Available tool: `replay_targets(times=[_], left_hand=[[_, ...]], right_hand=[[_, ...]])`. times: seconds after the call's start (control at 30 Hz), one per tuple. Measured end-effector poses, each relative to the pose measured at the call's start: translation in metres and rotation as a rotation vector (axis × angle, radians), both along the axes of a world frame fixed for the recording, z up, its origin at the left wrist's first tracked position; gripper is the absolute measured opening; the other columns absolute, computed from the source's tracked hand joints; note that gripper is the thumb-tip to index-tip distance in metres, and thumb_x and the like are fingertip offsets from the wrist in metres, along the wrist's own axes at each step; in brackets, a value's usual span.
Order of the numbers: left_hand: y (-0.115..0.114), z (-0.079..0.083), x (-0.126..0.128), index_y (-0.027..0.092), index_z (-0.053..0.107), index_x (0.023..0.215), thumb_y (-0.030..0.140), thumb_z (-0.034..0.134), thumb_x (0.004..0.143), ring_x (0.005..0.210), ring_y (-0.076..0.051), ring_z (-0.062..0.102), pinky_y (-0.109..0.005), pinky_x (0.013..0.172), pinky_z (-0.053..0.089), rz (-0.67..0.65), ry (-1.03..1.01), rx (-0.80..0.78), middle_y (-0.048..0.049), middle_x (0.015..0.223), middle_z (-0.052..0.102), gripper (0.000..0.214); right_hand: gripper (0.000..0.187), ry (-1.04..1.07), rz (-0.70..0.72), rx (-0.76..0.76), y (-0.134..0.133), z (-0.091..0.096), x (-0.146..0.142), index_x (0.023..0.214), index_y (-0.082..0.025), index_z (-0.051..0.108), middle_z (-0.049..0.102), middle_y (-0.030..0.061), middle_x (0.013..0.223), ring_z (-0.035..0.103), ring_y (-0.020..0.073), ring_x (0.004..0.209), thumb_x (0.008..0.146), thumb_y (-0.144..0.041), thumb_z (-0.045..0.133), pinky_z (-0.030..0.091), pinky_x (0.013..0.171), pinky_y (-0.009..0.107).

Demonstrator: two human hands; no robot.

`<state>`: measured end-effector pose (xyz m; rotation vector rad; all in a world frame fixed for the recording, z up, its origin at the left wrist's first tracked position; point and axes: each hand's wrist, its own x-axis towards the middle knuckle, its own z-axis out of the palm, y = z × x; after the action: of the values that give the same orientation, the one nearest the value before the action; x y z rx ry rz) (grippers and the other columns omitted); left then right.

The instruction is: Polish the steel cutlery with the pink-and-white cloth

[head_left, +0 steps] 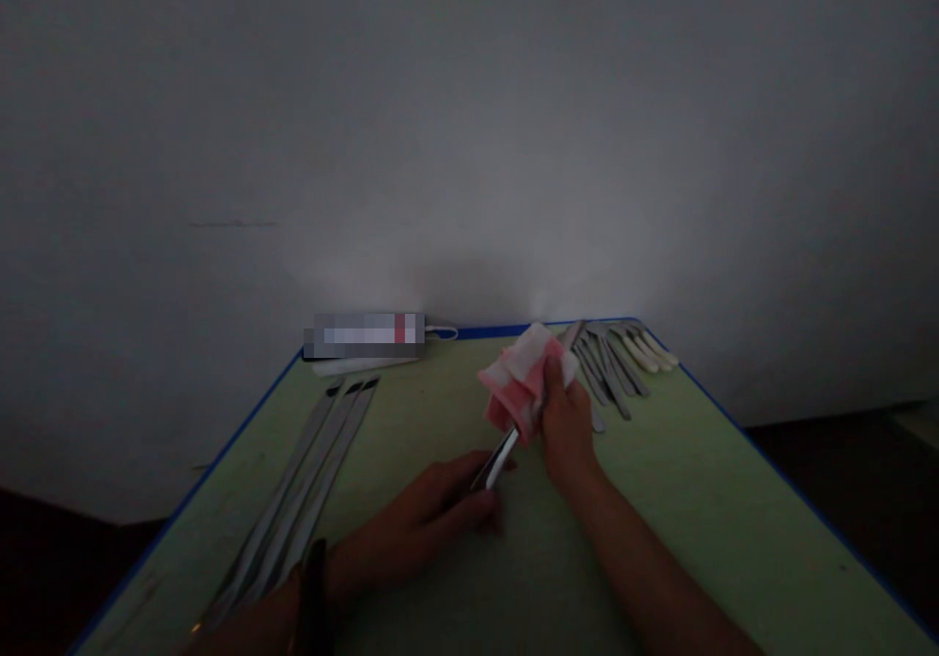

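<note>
My right hand (568,416) is closed around a pink and white cloth (522,372), bunched over the far end of a shiny metal utensil (502,459). The near end of that utensil is pinched in my left hand (451,502), low over the table. Its far end is hidden inside the cloth, so its exact kind does not show. Just beyond my right hand lies a group of metal cutlery (608,368), several pieces fanned out side by side. A few pieces with cream handles (649,351) are at the group's right edge.
Long metal utensils (315,470) lie side by side at the left, partly behind my left forearm. A blurred box-like item (367,336) with a white cord (444,330) stands at the back left. The green table (704,509) has a blue edge and meets a grey wall (469,148).
</note>
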<state>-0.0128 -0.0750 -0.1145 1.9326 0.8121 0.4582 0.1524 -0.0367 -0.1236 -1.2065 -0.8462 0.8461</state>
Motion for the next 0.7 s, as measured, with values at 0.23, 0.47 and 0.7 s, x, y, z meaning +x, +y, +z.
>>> replay_targets(times=[0.23,0.47,0.7], left_hand=[[0.003,-0.010,-0.001,0.016,0.065,0.075,0.038,0.037,0.091,0.066,-0.012,0.058,-0.019,0.065,0.041,0.014,0.069,0.086,-0.0007,0.073,0.063,0.039],[0.008,-0.021,0.003,0.015,0.057,0.060,0.038,0.039,0.087,0.052,-0.011,0.052,-0.019,0.052,0.036,0.252,0.080,0.106,0.0010,0.056,0.056,0.039],[0.008,-0.019,0.007,0.017,0.050,0.063,0.038,0.039,0.088,0.050,-0.010,0.044,-0.020,0.049,0.033,0.404,0.018,0.118,0.0045,0.054,0.048,0.034]], right_hand=[[0.052,0.030,0.017,-0.027,-0.001,-0.006,-0.003,0.073,-0.012,0.061,0.057,0.0022,0.061,0.047,0.0114,0.051,0.079,-0.060,0.040,0.035,0.046,0.022],[0.056,-0.024,0.074,-0.085,-0.014,-0.014,-0.030,0.082,-0.012,0.061,0.062,0.0054,0.069,0.054,0.0155,0.062,0.081,-0.061,0.034,0.039,0.053,0.025],[0.050,-0.100,0.014,0.012,-0.007,-0.009,-0.021,0.092,-0.014,0.059,0.064,0.0053,0.079,0.056,0.0157,0.071,0.084,-0.057,0.034,0.043,0.063,0.025]])
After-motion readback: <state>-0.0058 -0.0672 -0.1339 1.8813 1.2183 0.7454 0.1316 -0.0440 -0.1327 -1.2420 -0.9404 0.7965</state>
